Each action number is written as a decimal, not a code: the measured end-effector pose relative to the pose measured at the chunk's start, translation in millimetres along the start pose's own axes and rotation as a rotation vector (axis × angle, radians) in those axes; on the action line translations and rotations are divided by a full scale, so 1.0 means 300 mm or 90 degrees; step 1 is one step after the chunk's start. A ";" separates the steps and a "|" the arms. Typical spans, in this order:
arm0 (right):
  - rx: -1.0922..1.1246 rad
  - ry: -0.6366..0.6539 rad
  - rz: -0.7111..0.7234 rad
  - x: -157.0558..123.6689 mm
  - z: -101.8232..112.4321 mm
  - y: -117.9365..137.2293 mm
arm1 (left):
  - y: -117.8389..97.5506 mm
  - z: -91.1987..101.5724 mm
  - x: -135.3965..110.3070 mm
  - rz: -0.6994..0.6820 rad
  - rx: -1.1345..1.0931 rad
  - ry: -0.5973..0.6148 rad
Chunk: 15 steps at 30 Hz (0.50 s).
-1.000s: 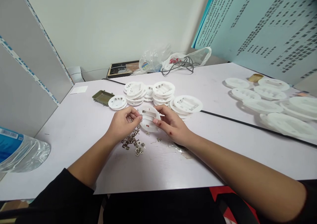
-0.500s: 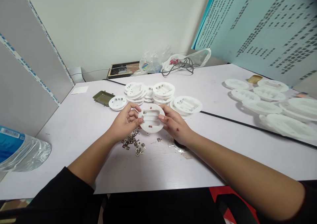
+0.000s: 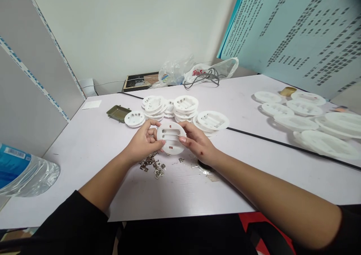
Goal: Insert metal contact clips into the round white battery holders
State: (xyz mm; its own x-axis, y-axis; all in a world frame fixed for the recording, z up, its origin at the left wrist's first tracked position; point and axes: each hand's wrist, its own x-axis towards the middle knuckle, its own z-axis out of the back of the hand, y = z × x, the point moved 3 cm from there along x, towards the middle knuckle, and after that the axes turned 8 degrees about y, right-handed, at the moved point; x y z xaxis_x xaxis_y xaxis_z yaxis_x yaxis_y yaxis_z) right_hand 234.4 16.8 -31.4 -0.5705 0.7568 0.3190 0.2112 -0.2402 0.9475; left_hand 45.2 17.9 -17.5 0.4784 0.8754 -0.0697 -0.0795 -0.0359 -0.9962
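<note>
Both hands hold one round white plastic disc [image 3: 170, 137] with battery slots, raised a little above the white table [image 3: 84, 146]. My left hand [image 3: 143, 144] grips its left edge, thumb on the rim. My right hand [image 3: 196, 142] grips the right edge, thumb on its face. The slotted side faces me, with small metal contacts in the slots. A heap of small metal contact clips [image 3: 152, 165] lies on the table just below the left hand. Stacks of the same white discs [image 3: 184, 106] stand behind the held one.
A small olive-green box [image 3: 118, 113] sits at the back left of the stacks. A clear water bottle [image 3: 22, 170] lies at the left edge. More white discs [image 3: 304, 114] spread over the right side. Plastic bags and a cable [image 3: 201, 74] rest by the wall.
The left hand let go of pinching at the disc's slot and took its left rim. The disc was tilted up so its slotted face shows fully, now held by both hands.
</note>
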 end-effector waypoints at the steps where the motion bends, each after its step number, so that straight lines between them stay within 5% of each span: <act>1: -0.003 0.015 0.006 -0.001 -0.002 0.000 | 0.001 -0.002 0.001 0.002 0.002 -0.006; 6: -0.001 0.055 0.036 -0.004 -0.014 0.001 | -0.017 -0.010 -0.005 0.009 -0.026 0.013; 11: -0.212 0.009 0.045 -0.005 0.002 0.014 | -0.011 -0.023 -0.024 0.052 -0.029 0.134; 15: -0.271 -0.040 0.056 -0.008 0.018 0.033 | -0.035 0.008 -0.029 -0.139 0.225 0.058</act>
State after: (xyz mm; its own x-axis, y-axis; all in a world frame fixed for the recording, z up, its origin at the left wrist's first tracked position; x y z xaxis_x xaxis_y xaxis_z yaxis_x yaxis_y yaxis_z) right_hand 242.1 15.9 -23.0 -0.5127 0.7544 0.4100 -0.0967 -0.5252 0.8455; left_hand 39.8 11.6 -6.2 0.5907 0.7978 0.1209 -0.2549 0.3267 -0.9101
